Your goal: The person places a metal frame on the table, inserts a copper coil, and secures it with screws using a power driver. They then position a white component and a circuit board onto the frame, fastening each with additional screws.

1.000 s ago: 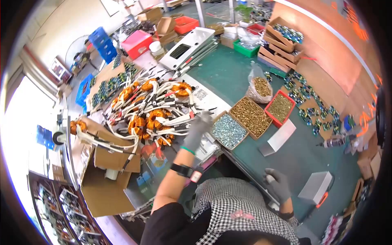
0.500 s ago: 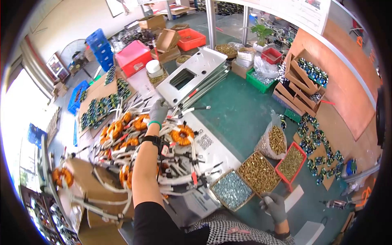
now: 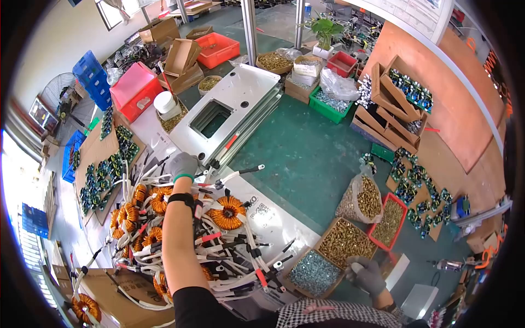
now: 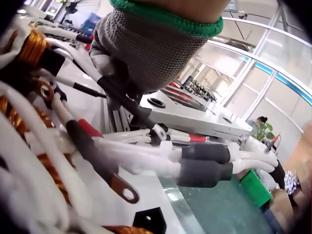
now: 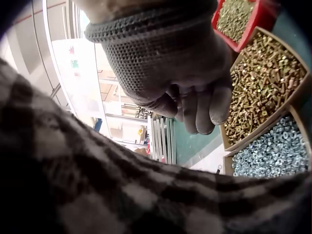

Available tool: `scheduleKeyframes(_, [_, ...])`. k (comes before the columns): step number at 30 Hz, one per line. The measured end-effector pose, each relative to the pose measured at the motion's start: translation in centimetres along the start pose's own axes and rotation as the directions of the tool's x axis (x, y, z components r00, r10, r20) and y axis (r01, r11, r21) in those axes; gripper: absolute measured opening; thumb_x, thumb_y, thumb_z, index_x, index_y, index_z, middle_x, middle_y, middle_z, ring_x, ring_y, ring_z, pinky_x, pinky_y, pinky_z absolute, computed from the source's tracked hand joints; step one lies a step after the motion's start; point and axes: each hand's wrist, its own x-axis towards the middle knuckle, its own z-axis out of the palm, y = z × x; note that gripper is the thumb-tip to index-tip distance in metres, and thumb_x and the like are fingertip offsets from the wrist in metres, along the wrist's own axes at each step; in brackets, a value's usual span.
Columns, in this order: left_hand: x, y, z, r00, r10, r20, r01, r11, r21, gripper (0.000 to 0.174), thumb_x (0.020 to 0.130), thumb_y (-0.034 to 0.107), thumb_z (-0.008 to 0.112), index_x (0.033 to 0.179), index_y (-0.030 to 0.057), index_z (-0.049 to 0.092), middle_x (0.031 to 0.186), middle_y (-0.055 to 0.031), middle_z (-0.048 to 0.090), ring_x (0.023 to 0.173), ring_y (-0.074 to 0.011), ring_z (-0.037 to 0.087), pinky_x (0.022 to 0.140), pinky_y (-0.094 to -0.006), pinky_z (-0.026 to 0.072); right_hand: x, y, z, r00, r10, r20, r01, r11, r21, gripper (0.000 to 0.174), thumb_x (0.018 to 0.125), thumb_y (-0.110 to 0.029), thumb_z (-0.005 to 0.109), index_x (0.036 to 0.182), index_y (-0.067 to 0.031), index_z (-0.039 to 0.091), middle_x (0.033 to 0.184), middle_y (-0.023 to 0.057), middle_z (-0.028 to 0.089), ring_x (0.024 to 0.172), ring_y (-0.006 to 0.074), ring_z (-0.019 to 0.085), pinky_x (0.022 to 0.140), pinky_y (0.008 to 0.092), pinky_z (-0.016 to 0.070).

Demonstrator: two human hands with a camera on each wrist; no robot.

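My gloved left hand (image 3: 183,165) is at the near left corner of the stacked white metal panels (image 3: 235,104), among white cables. In the left wrist view the glove (image 4: 146,51) has its fingers bent down behind a black-sleeved cable (image 4: 122,100); whether they grip it is hidden. Orange-wound coils (image 3: 227,212) with white leads lie heaped around that forearm. My gloved right hand (image 3: 367,276) hangs loosely curled beside the box of brass-coloured screws (image 3: 345,240); in the right wrist view the hand (image 5: 170,68) shows nothing held.
A box of silvery parts (image 3: 314,271), a red tray (image 3: 387,221) and a bag of brass-coloured pieces (image 3: 358,199) stand near my right hand. Cardboard trays (image 3: 394,115) and circuit boards (image 3: 418,188) lie at the right; a plant (image 3: 324,30) stands beyond.
My left hand has moved from beside the silvery parts across the coils to the panels' corner. The right hand has come up beside the screw box. The head view has shifted.
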Motion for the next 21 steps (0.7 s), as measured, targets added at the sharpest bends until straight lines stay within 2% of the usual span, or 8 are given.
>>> scheduleKeyframes(3, [0.0,-1.6,-3.2,0.999,-0.046,-0.023,0.034,0.928,-0.372,0.030,0.079,0.037,0.060,0.079,0.0080,0.070,0.074,-0.0112,0.068,0.071,-0.0302,0.067,0.067,-0.0430,0.0529,0.3,-0.7,0.0,1.000,-0.028,0.010,0.029,0.999,-0.024,0.033,0.092,-0.015,0.051,0.118,0.0048,0.055,0.085,0.0073,0.065,0.071,0.0112,0.060,0.064,0.0242,0.0496])
scheduleKeyframes(5, [1.3,-2.6,-2.1,0.965,0.034,0.261,0.263,-0.142,-0.954,0.020,0.082,0.031,0.061,0.073,0.0128,0.059,0.057,-0.0017,0.053,0.057,-0.0225,0.060,0.054,-0.0365,0.0513,-0.1,-0.6,0.1,0.998,-0.057,0.031,0.058,0.998,-0.017,0.032,0.092,-0.014,0.051,0.118,0.0046,0.056,0.085,0.0069,0.064,0.071,0.0107,0.060,0.064,0.0240,0.0492])
scheduleKeyframes(6, [-0.3,-1.5,-3.7,0.968,0.058,0.245,0.252,-0.255,-0.933,0.019,0.084,0.026,0.060,0.072,0.0173,0.049,0.055,0.0027,0.040,0.048,-0.0147,0.050,0.043,-0.0283,0.0437,-0.4,-0.4,0.0,0.996,-0.077,0.051,0.077,0.997,-0.010,0.032,0.092,-0.014,0.051,0.117,0.0046,0.056,0.085,0.0069,0.064,0.071,0.0104,0.059,0.065,0.0239,0.0490])
scheduleKeyframes(11, [2.5,0.7,-4.1,0.980,0.180,0.086,0.101,-0.080,-0.992,0.014,0.082,0.024,0.058,0.072,0.0161,0.051,0.061,0.0014,0.046,0.048,-0.0132,0.043,0.040,-0.0256,0.0354,-3.3,-0.4,-2.2,0.975,-0.214,0.053,0.214,0.977,0.010,0.031,0.092,-0.014,0.050,0.116,0.0035,0.057,0.086,0.0052,0.064,0.072,0.0093,0.059,0.065,0.0234,0.0488])
scheduleKeyframes(16, [-12.8,4.3,-14.7,0.982,0.076,-0.171,-0.183,0.198,-0.963,0.032,0.076,0.030,0.061,0.099,0.0085,0.065,0.083,-0.0004,0.056,0.069,-0.0123,0.052,0.054,-0.0260,0.0410,-7.4,0.4,-6.7,0.959,-0.266,-0.097,0.272,0.961,0.055,0.029,0.092,-0.013,0.050,0.116,0.0011,0.058,0.086,0.0029,0.063,0.073,0.0085,0.059,0.066,0.0226,0.0486])
scheduleKeyframes(19, [-16.4,-2.9,-14.5,0.786,0.272,-0.555,-0.608,0.183,-0.772,0.020,0.083,0.010,0.057,0.096,-0.0035,0.065,0.091,-0.0071,0.057,0.089,-0.0181,0.058,0.084,-0.0300,0.0446,-8.2,2.5,-10.2,0.891,-0.420,-0.169,0.440,0.892,0.104,0.030,0.092,-0.014,0.051,0.117,0.0015,0.058,0.091,0.0042,0.062,0.078,0.0089,0.058,0.069,0.0241,0.0488])
scheduleKeyframes(20, [-21.4,-3.8,-15.1,0.549,0.393,-0.738,-0.836,0.286,-0.469,0.030,0.089,0.013,0.049,0.115,-0.0004,0.057,0.102,-0.0089,0.062,0.098,-0.0206,0.059,0.087,-0.0340,0.0476,-7.8,2.2,-11.5,0.855,-0.498,-0.144,0.515,0.847,0.128,0.032,0.093,-0.015,0.051,0.119,0.0015,0.057,0.097,0.0062,0.062,0.084,0.0103,0.058,0.075,0.0262,0.0484])
scheduleKeyframes(21, [-19.7,-7.7,-14.6,0.572,0.500,-0.650,-0.810,0.218,-0.545,0.030,0.087,0.008,0.050,0.115,-0.0014,0.057,0.105,-0.0108,0.061,0.100,-0.0216,0.059,0.089,-0.0349,0.0486,-9.7,3.5,-13.8,0.817,-0.548,-0.177,0.573,0.806,0.149,0.033,0.093,-0.016,0.051,0.121,0.0015,0.055,0.103,0.0081,0.061,0.091,0.0116,0.057,0.081,0.0282,0.0479])
